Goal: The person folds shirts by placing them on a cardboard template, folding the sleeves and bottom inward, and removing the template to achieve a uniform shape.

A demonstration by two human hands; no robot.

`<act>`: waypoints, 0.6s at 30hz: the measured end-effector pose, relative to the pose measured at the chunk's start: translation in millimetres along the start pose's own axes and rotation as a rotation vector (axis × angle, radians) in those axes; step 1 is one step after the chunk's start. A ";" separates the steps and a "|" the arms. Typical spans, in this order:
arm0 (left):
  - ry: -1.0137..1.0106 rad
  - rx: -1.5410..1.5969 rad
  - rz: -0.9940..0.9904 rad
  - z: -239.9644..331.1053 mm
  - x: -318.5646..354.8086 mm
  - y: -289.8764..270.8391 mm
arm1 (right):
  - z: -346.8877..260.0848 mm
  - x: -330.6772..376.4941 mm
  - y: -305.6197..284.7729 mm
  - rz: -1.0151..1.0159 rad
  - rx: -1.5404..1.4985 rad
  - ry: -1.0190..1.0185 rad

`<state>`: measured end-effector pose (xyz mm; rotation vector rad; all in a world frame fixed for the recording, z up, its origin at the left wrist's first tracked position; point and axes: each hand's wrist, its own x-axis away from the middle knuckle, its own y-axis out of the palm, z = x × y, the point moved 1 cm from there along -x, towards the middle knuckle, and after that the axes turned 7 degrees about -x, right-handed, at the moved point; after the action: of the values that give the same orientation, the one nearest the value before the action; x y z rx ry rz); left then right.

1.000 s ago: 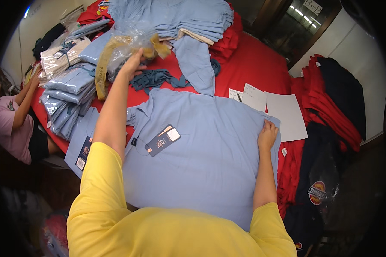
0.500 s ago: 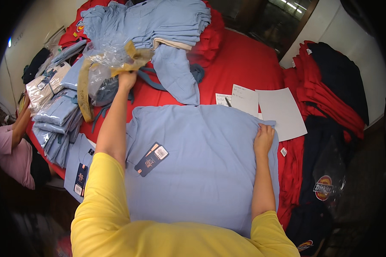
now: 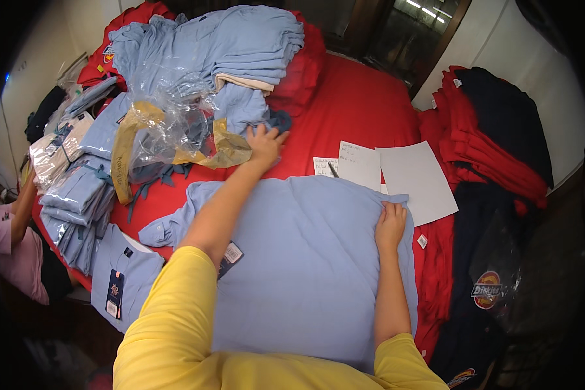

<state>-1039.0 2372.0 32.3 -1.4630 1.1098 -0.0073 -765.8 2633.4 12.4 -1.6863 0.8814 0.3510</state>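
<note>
A light blue shirt lies spread in front of me, one sleeve out to the left. My right hand has its fingers closed on the shirt's far right corner. My left hand reaches beyond the shirt, fingers spread, beside a crumpled yellowish strip and clear plastic. Nothing shows in its grasp. A dark hang tag on the shirt is partly hidden by my left forearm. Another blue shirt with a dark tag lies to the left.
Folded blue garments are piled at the back, bagged ones at left. Papers with a pen lie beyond the shirt. Red and navy garments stack at right. A person in pink is at far left.
My left hand has left the yellowish strip's middle and moved right, opening. The blue sleeve hanging from the back pile is gone from its place. The spread shirt's left sleeve now shows.
</note>
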 end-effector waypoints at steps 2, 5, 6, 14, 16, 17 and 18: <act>0.026 -0.090 -0.025 -50.0 9.8 19.5 | -3.1 -1.2 -0.4 -0.004 -0.013 0.001; -0.120 -0.034 -0.106 -142.1 41.4 25.1 | -14.8 0.2 3.6 -0.010 -0.045 -0.008; -0.285 0.059 -0.169 -162.1 49.6 17.8 | -16.4 0.0 3.2 -0.011 -0.037 -0.004; -0.031 0.438 -0.260 -246.8 31.3 -41.0 | -22.0 -2.9 6.5 0.013 -0.052 0.048; -0.183 0.522 -0.199 -257.7 21.5 -52.7 | -28.4 -8.7 6.1 0.001 -0.056 0.061; -0.268 0.441 -0.168 -235.4 -0.9 -60.9 | -19.3 -10.3 3.3 -0.051 0.055 0.089; -0.306 0.472 0.041 -224.5 -3.9 -72.1 | -18.1 -13.2 4.9 -0.108 0.128 0.101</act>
<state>-1129.4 2188.2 149.2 -0.9798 0.8179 -0.0149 -782.0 2621.1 23.0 -1.6357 0.8640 0.1345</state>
